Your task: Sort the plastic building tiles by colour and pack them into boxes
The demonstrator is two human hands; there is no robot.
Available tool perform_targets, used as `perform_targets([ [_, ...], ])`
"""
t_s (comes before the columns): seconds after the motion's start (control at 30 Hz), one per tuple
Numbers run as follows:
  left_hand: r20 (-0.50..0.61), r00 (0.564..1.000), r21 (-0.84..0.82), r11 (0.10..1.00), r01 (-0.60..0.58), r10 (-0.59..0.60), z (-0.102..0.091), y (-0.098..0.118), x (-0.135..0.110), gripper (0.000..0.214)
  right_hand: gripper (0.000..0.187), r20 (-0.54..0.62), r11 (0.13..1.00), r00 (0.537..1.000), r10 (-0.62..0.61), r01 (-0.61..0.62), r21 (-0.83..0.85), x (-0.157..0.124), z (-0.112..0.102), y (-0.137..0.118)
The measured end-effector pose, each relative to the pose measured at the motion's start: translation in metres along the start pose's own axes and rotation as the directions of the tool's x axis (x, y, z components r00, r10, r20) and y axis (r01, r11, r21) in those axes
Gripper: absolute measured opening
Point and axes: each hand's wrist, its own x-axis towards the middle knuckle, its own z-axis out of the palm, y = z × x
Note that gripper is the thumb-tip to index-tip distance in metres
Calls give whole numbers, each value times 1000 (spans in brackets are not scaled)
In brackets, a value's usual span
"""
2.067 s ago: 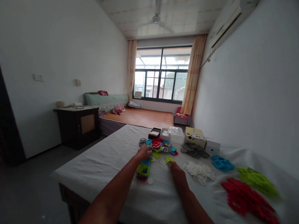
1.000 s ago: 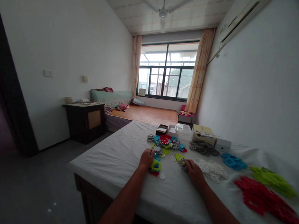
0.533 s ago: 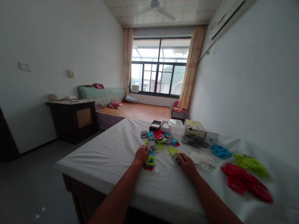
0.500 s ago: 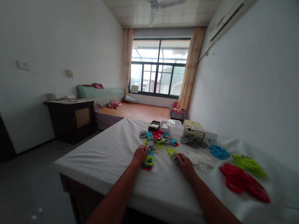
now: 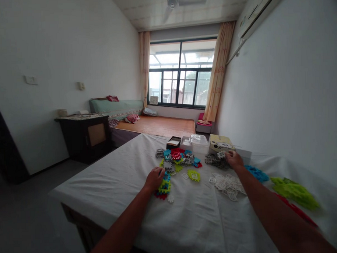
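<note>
A grey piece [image 5: 221, 154] is pinched by the fingers of the right hand [image 5: 235, 160] at the grey pile [image 5: 213, 161], just before the yellow box [image 5: 221, 142] on the far right of the tabletop [image 5: 115, 176]. The fingers of the left hand [image 5: 154, 178] are curled beside the coloured stack [image 5: 164, 188]; whether it is gripped cannot be told. The piece could be dropped if pinched only by its edge, neighbours could be dragged along by its teeth, and the stack could be knocked askew if brushed.
</note>
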Motion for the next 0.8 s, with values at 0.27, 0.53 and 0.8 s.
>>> perform_targets([
  [0.27,-28,1000,-17,1000,9,-9,-4,-25,43,34,41,357,956,893,-274,294,0,-8,87,-37],
  [0.53,15,992,160,979,125,-129,-1,-67,147,38,53,556,966,807,-202,257,-22,-13,180,-37],
  [0.8,141,986,42,995,87,-92,40,-67,154,43,51,625,958,755,-198,283,-38,-24,194,-52],
])
